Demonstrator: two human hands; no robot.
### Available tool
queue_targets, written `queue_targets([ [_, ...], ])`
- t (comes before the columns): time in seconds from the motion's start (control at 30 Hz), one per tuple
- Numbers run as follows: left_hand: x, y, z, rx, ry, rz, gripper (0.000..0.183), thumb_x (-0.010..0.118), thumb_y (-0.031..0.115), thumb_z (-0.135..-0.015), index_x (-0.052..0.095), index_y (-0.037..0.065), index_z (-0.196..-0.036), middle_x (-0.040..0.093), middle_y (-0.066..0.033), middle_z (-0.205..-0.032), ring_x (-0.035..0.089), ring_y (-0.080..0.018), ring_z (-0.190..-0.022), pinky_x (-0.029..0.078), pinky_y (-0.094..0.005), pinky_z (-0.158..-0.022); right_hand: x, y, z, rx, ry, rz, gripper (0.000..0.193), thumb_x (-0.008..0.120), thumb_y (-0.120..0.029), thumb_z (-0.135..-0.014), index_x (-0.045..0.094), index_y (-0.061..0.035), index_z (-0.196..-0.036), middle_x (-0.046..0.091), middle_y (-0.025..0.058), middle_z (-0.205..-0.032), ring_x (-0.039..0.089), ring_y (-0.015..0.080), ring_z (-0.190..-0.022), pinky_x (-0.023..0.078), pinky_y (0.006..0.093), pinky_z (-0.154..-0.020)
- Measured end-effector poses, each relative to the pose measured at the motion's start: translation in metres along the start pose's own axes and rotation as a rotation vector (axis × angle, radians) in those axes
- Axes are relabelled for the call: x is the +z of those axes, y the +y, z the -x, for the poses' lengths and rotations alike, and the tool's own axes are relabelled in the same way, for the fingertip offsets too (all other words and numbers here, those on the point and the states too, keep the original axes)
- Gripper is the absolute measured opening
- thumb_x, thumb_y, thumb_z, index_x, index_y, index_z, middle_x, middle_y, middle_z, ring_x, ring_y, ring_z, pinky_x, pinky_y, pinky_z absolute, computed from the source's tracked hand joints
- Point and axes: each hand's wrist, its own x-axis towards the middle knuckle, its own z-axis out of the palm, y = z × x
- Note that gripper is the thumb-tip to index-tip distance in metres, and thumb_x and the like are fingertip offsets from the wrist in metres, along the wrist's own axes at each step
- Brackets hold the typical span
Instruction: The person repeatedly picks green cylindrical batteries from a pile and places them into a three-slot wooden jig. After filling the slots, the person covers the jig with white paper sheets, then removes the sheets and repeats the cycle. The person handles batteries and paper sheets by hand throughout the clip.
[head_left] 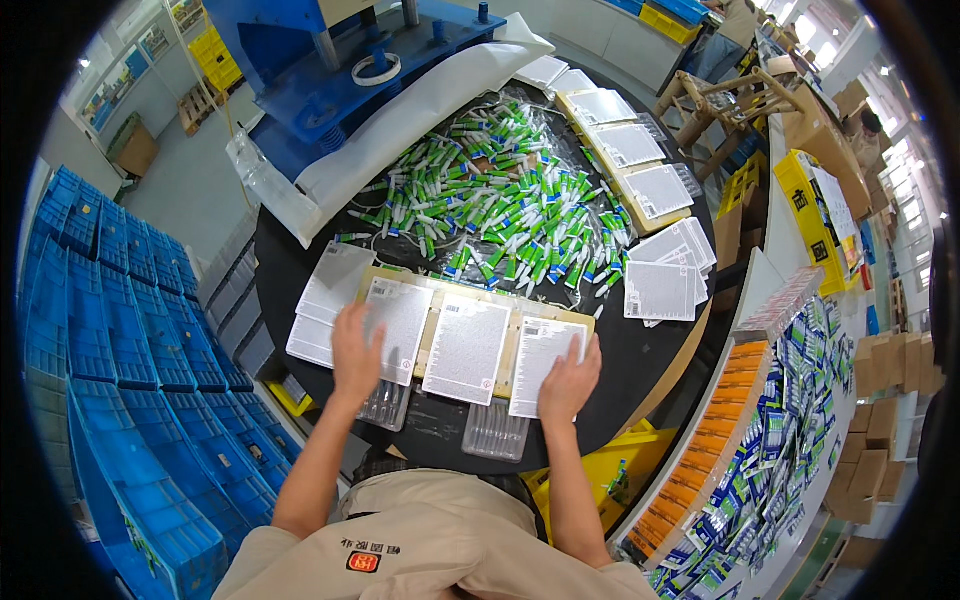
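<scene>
A cream-coloured tray [426, 352] lies in front of me on the black round table, with three printed white cards [464, 348] side by side on it. My left hand [357, 352] rests with fingers apart at the left edge of the leftmost card [402, 325]. On the right edge of the rightmost card [541, 362] lies my right hand [570, 382], its fingers stretched out over the surface. Transparent ribbed plastic blisters [496, 432] stick out below the tray. A stack of white cards [328, 305] sits to the left of it.
Many small green-and-white tubes [520, 200] are heaped beyond the tray. A second card-covered tray [628, 150] and loose cards [664, 290] lie at the right. A blue press [340, 70] stands behind, blue crates [130, 350] at left, a yellow bin [640, 455] below.
</scene>
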Motion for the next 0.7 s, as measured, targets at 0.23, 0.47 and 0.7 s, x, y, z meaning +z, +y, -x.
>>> queue_targets([
  [0.23, 0.006, 0.026, 0.029, 0.049, -0.134, 0.035, 0.046, 0.062, 0.023, -0.099, 0.053, -0.001, -0.137, 0.054, -0.0215, -0.144, 0.05, -0.0403, -0.133, 0.037, -0.0503, -0.114, 0.037, -0.016, -0.004, -0.004, 0.012, 0.13, 0.051, 0.057, -0.01, -0.096, 0.049, 0.004, -0.145, 0.035, 0.0249, -0.159, 0.027, 0.0425, -0.151, 0.02, 0.0618, -0.122],
  [0.47, 0.048, 0.052, 0.059, 0.404, -0.573, -0.228, 0.066, 0.055, 0.049, -0.1, 0.044, 0.011, -0.154, 0.032, -0.0161, -0.164, 0.031, -0.0331, -0.152, 0.016, -0.0604, -0.123, -0.011, 0.058, -0.054, -0.128, 0.09, -0.002, 0.045, 0.066, -0.024, -0.091, 0.064, -0.0031, -0.13, 0.052, 0.0205, -0.145, 0.044, 0.0374, -0.14, 0.027, 0.0574, -0.118],
  [0.7, 0.034, 0.051, 0.027, 0.346, -0.501, -0.086, 0.052, 0.054, 0.038, -0.103, 0.05, 0.008, -0.145, 0.046, -0.0154, -0.153, 0.041, -0.0293, -0.146, 0.017, -0.0641, -0.122, 0.002, 0.256, -0.04, 1.182, 0.249, -1.044, 0.05, 0.071, -0.035, -0.098, 0.065, 0.0117, -0.114, 0.069, 0.0222, -0.114, 0.067, 0.036, -0.101, 0.055, 0.0471, -0.086],
])
